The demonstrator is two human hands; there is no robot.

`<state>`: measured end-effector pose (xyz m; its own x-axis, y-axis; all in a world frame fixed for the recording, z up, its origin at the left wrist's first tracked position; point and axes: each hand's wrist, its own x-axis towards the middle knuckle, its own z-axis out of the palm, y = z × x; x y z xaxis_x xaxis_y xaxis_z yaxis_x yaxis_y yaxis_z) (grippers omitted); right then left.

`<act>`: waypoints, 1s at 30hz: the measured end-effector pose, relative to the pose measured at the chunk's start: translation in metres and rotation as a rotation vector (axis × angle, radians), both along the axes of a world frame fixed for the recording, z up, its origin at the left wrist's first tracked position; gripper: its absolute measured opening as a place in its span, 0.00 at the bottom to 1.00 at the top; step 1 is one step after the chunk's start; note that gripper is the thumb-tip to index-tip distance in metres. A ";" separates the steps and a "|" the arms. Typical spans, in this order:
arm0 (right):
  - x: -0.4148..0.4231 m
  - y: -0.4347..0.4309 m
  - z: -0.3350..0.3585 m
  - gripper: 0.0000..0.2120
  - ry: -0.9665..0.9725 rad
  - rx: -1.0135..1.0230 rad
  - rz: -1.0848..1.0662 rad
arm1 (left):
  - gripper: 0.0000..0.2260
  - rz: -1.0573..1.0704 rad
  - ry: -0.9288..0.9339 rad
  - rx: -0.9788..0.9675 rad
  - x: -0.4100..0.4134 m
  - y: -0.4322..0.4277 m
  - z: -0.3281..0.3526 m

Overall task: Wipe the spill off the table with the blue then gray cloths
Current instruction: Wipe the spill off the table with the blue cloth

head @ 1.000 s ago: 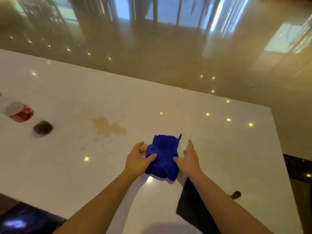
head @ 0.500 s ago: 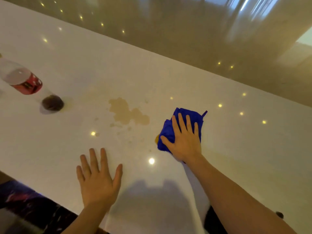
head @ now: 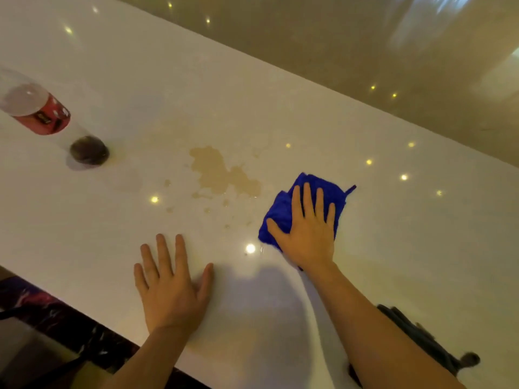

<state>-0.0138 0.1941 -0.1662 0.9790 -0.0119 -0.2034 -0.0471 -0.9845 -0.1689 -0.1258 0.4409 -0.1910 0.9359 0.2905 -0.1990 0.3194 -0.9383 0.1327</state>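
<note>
A tan spill [head: 222, 174] with small droplets around it lies on the white table [head: 421, 234]. Just right of it sits a folded blue cloth [head: 283, 209]. My right hand [head: 309, 231] presses flat on that cloth, fingers spread. My left hand [head: 171, 287] rests palm down on the bare table near the front edge, holding nothing. A dark gray cloth [head: 415, 338] shows at the lower right, partly hidden behind my right forearm.
A plastic bottle [head: 42, 113] with a red label lies on its side at the far left, its dark end toward the spill. The table's front edge runs diagonally at the lower left, with a dark floor below. A shiny floor lies beyond the far edge.
My left hand let go of the blue cloth and settled flat on the table. My right hand went flat on top of the cloth, which now sits close to the spill's right edge.
</note>
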 end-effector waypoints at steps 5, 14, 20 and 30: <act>0.005 0.027 -0.005 0.43 -0.029 0.000 0.067 | 0.38 -0.002 -0.009 -0.009 -0.001 -0.002 0.002; -0.047 -0.002 -0.010 0.42 -0.024 -0.011 0.452 | 0.38 0.024 0.018 -0.012 0.001 -0.003 0.006; 0.101 0.080 -0.005 0.44 0.004 -0.010 0.118 | 0.37 0.030 0.032 -0.040 0.001 -0.003 0.009; 0.076 -0.008 -0.007 0.43 -0.020 -0.012 0.518 | 0.38 0.008 0.001 -0.060 0.002 -0.002 0.013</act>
